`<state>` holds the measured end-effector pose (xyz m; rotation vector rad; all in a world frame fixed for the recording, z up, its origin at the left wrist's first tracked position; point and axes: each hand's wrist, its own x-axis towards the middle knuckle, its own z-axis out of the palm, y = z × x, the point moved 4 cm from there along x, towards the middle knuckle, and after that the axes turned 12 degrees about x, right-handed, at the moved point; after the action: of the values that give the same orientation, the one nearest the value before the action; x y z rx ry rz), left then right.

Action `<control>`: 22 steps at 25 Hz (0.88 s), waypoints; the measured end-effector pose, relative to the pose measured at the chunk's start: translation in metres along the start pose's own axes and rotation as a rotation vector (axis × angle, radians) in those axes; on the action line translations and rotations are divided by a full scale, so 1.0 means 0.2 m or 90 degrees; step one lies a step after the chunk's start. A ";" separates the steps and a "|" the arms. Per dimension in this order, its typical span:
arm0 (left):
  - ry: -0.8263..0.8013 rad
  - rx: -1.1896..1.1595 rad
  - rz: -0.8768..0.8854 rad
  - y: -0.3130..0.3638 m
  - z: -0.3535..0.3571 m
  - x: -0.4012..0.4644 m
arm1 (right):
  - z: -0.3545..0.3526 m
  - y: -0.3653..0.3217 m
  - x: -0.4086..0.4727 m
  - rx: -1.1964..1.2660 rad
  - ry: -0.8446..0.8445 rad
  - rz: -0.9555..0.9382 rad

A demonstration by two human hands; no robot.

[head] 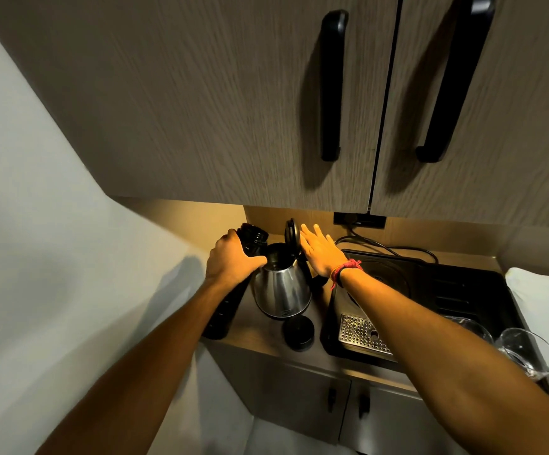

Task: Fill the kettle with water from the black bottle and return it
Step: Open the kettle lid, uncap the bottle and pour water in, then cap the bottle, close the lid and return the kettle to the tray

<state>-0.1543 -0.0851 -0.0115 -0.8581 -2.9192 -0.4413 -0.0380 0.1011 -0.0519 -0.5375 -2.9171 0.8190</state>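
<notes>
A steel kettle point(281, 290) stands on the counter point(263, 333) with its black lid point(292, 233) flipped up. To its left a tall black bottle point(224, 310) stands uncapped, and my left hand point(232, 257) is wrapped around its upper part. My right hand point(322, 249) has its fingers spread flat against the raised lid, above the kettle's handle. A round black cap point(298, 333) lies on the counter in front of the kettle.
A black tray point(437, 290) with a round kettle base point(383, 279) and a perforated metal drip grate point(361, 334) sits to the right. Two glasses point(526, 351) stand at its right end. Upper cabinets point(266, 110) hang low overhead; a wall point(37, 224) closes the left.
</notes>
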 end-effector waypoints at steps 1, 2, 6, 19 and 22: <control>0.012 -0.064 -0.025 -0.04 0.01 -0.01 | 0.00 0.00 0.00 -0.005 -0.004 -0.004; 0.030 -0.127 -0.054 -0.08 0.01 -0.02 | 0.00 0.00 0.00 -0.011 -0.010 -0.007; 0.132 -0.288 -0.169 -0.24 0.05 -0.08 | 0.04 -0.04 0.03 0.025 -0.030 0.005; 0.102 -0.388 -0.143 -0.31 0.15 -0.15 | 0.16 -0.21 0.08 -0.047 0.032 -0.046; 0.288 -0.220 -0.023 -0.23 -0.01 -0.17 | 0.18 -0.21 0.06 -0.048 0.022 -0.078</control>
<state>-0.1506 -0.1408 -0.0254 -0.6287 -2.4780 -1.0162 -0.0677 0.0541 -0.0625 -0.3687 -2.9246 0.6795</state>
